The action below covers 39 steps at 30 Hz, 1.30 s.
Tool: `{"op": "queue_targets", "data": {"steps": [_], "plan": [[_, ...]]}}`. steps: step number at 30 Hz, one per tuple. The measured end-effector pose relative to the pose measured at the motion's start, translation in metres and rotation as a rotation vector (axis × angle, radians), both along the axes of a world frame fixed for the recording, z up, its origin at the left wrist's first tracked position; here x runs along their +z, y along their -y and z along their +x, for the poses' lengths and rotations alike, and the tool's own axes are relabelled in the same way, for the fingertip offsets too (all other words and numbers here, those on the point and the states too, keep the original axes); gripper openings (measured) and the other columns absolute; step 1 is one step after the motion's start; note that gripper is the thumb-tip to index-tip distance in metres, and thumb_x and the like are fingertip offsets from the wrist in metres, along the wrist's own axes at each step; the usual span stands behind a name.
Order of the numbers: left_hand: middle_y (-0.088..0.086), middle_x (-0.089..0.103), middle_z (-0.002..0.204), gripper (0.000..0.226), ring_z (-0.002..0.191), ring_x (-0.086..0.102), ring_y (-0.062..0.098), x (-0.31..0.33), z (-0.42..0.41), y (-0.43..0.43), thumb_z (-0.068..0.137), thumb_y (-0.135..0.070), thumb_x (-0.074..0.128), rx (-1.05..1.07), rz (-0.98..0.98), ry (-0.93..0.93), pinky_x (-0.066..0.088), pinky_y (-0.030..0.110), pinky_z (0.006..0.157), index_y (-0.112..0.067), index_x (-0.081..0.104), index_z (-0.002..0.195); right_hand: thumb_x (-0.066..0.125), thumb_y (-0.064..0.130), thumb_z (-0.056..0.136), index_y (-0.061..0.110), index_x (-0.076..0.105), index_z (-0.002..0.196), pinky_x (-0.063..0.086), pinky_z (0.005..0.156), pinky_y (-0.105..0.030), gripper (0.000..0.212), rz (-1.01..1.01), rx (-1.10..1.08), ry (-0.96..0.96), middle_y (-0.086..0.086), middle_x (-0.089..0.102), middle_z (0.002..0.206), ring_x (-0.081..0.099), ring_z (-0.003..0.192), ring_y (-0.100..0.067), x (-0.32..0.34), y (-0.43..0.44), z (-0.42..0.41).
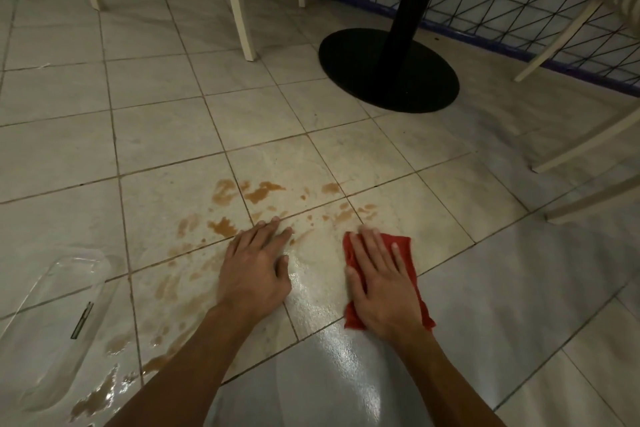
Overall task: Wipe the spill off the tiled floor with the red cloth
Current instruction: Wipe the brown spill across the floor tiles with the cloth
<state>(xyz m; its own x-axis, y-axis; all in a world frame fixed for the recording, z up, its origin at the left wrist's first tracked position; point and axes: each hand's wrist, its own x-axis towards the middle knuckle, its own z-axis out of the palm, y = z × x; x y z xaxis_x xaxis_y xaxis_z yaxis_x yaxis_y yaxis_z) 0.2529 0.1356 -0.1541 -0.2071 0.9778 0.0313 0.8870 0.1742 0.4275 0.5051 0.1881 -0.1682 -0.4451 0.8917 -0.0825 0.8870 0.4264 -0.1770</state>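
1. The right hand [381, 282] lies flat on the red cloth [406, 248], fingers straight and slightly spread, pressing it to the tiled floor [156, 135] without gripping it.
2. The cloth shows beside the little finger, beside the thumb and at the wrist.
3. The left hand [256, 267] rests flat on wet tile, fingers straight, holding nothing.
4. The brown spill [258, 193] lies just beyond and left of the left fingertips, with smaller spots ahead of the right fingertips.
5. A clear tray [59, 284] lies well left of the left hand.

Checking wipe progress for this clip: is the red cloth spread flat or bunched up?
Flat: the red cloth lies as a rough rectangle under the right hand, whose straight fingers press it down.
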Motion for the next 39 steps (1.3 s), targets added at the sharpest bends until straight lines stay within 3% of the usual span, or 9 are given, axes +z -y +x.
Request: {"op": "queue_targets", "data": {"steps": [4, 11, 16, 18, 23, 25, 30, 32, 39], "plan": [[-0.012, 0.029, 0.171, 0.057, 0.157, 0.024, 0.016, 0.002, 0.004, -0.002, 0.102, -0.036, 0.052, 0.006, -0.021, -0.016, 0.014, 0.042, 0.130, -0.037, 0.042, 0.158, -0.002, 0.051, 0.111, 0.027, -0.020, 0.170, -0.008, 0.137, -0.052, 0.066, -0.047, -0.298, 0.012, -0.002, -0.023, 0.180, -0.026, 0.165, -0.020, 0.007, -0.029, -0.033], [-0.011, 0.030, 0.170, 0.056, 0.157, 0.025, 0.017, 0.000, 0.000, -0.001, 0.103, -0.038, 0.050, -0.015, -0.008, -0.036, 0.015, 0.042, 0.130, -0.037, 0.042, 0.159, 0.003, 0.060, 0.115, 0.033, -0.011, 0.174, -0.010, 0.136, -0.045, 0.066, -0.012, 0.156, -0.013, 0.012, -0.021, 0.181, -0.025, 0.165, -0.007, 0.004, -0.004, -0.010], [-0.009, 0.032, 0.170, 0.056, 0.158, 0.024, 0.019, -0.002, 0.003, 0.000, 0.102, -0.034, 0.051, 0.001, 0.000, -0.012, 0.014, 0.044, 0.130, -0.034, 0.046, 0.158, 0.006, 0.055, 0.115, 0.029, -0.013, 0.173, -0.008, 0.137, -0.050, 0.066, -0.037, -0.224, 0.017, 0.003, -0.020, 0.181, -0.026, 0.165, -0.015, 0.007, -0.034, 0.000], [-0.009, 0.031, 0.170, 0.056, 0.158, 0.023, 0.019, -0.002, 0.004, 0.000, 0.103, -0.034, 0.051, 0.001, -0.007, -0.017, 0.013, 0.043, 0.130, -0.034, 0.045, 0.158, 0.005, 0.053, 0.115, 0.026, -0.015, 0.172, -0.008, 0.137, -0.052, 0.067, -0.069, -0.276, 0.009, -0.001, -0.022, 0.181, -0.025, 0.165, -0.019, 0.011, -0.046, -0.020], [-0.010, 0.029, 0.171, 0.056, 0.158, 0.023, 0.018, -0.003, 0.002, 0.001, 0.104, -0.037, 0.050, -0.006, 0.000, -0.027, 0.013, 0.042, 0.131, -0.037, 0.042, 0.159, -0.001, 0.056, 0.114, 0.032, -0.014, 0.173, -0.008, 0.137, -0.048, 0.065, -0.023, 0.104, -0.016, 0.010, -0.021, 0.181, -0.026, 0.165, -0.011, 0.007, -0.024, -0.015], [-0.011, 0.028, 0.171, 0.056, 0.159, 0.022, 0.017, -0.004, 0.001, 0.000, 0.104, -0.038, 0.048, -0.009, -0.001, -0.027, 0.012, 0.042, 0.131, -0.037, 0.041, 0.159, -0.001, 0.060, 0.114, 0.035, -0.011, 0.173, -0.007, 0.137, -0.046, 0.065, -0.029, 0.144, -0.013, 0.014, -0.020, 0.181, -0.024, 0.165, -0.006, 0.005, -0.021, 0.008], [-0.012, 0.027, 0.171, 0.056, 0.158, 0.022, 0.017, -0.003, 0.002, -0.001, 0.104, -0.039, 0.047, 0.004, -0.015, -0.028, 0.009, 0.041, 0.130, -0.038, 0.040, 0.160, 0.001, 0.055, 0.113, 0.030, -0.015, 0.173, -0.009, 0.137, -0.050, 0.066, -0.062, -0.220, 0.010, 0.003, -0.021, 0.181, -0.025, 0.166, -0.016, 0.009, -0.061, -0.003], [-0.012, 0.026, 0.172, 0.056, 0.158, 0.020, 0.016, -0.001, 0.002, 0.000, 0.104, -0.039, 0.046, 0.006, -0.027, -0.023, 0.006, 0.039, 0.130, -0.039, 0.039, 0.160, 0.004, 0.051, 0.115, 0.027, -0.014, 0.173, -0.008, 0.137, -0.052, 0.066, -0.079, -0.259, 0.001, 0.001, -0.021, 0.181, -0.023, 0.166, -0.018, 0.012, -0.074, -0.026], [-0.013, 0.027, 0.171, 0.056, 0.157, 0.020, 0.015, 0.000, -0.002, 0.003, 0.104, -0.040, 0.046, -0.007, -0.020, -0.014, 0.006, 0.038, 0.129, -0.039, 0.039, 0.159, -0.001, 0.058, 0.113, 0.034, -0.014, 0.173, -0.010, 0.137, -0.045, 0.065, -0.045, 0.189, 0.003, 0.012, -0.022, 0.180, -0.027, 0.164, -0.007, 0.009, -0.034, -0.017]]}}
